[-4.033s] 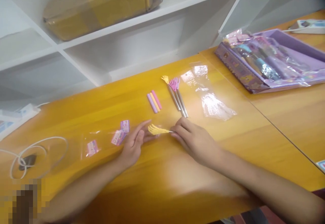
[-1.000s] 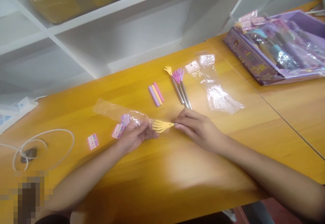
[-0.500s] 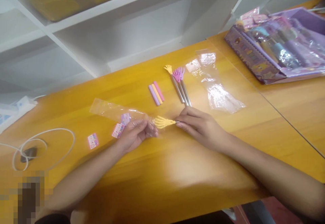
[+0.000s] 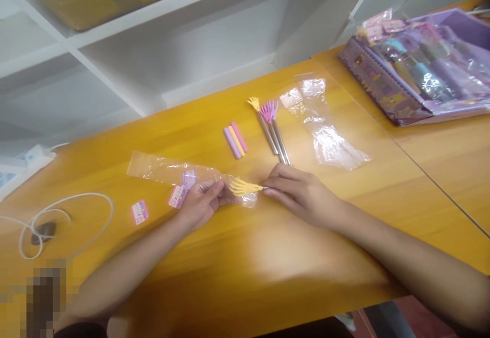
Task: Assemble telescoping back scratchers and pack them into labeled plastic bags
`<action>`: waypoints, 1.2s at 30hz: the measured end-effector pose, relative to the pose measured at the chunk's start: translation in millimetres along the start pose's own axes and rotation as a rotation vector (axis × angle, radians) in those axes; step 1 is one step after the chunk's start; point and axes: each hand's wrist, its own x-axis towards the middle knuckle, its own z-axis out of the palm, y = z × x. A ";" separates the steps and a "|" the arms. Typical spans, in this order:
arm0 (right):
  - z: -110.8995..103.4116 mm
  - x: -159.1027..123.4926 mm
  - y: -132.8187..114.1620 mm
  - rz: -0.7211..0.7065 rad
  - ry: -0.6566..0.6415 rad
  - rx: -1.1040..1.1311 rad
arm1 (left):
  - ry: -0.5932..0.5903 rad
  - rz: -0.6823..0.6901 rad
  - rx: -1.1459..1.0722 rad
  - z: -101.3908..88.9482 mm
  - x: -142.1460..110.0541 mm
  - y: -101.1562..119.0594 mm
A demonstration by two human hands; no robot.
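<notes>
My right hand pinches the metal shaft of a back scratcher with a yellow hand-shaped head; the rest of its shaft is hidden in my fingers. My left hand is closed on a clear plastic bag, whose near end lies about the yellow head. I cannot tell whether the head is inside it. Small printed cards lie by my left hand, and another card sits farther left. Beyond my hands rest a yellow scratcher, pink-purple scratchers and three coloured handle tubes.
A purple box full of bagged scratchers stands at the back right. Clear bags lie beside the scratchers. At the left are a white cable and a power strip. White shelving backs the table.
The plastic bag has shifted a little left at its far end, and its near end now spreads below the yellow head. The yellow head has moved slightly left and down.
</notes>
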 end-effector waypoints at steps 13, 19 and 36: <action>3.0 -2.6 3.1 -0.031 -0.020 -0.011 | 0.026 0.037 0.040 1.4 1.4 -7.2; 0.1 -3.0 3.1 -0.027 -0.022 -0.004 | 0.019 0.034 0.053 1.6 1.5 -6.8; 12.0 -1.4 0.8 0.095 -0.032 0.136 | -0.125 0.043 0.306 -6.8 -1.8 -10.1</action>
